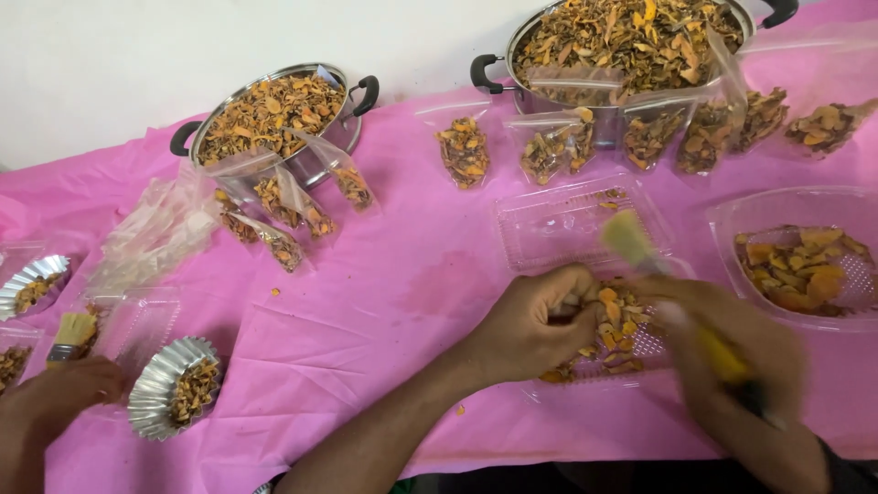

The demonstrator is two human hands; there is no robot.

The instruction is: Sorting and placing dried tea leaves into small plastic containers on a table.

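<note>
Left hand [535, 325] rests curled over the near-left edge of a clear plastic tray [640, 352] on the pink-covered bench [366, 302], grip closed on a few dried orange-brown chips [613, 320]; exactly which pieces are pinched cannot be told. Right hand [741, 366], motion-blurred, grip clamped around the yellow handle of a brush [631, 240], bristles raised just beyond the tray.

Handling judgement: chips look light, dry, brittle; pinch gently by the flat faces. Tray is thin, flexible, likely to skate on the cloth; steady it at the rim.

Right of the right hand: a clear bowl [851, 206] holding more chips. Just beyond the brush: an open clamshell lid [558, 224], nearly bare. Far left of the left hand: another person's hand [55, 393] beside a fluted foil cup [151, 389] and a second brush [73, 334].

Further out: filled clear bags [465, 151] in a row, loose bags [155, 229] to the left. Farthest: two steel pots, one left [352, 128], one right [521, 101], both heaped with chips.
</note>
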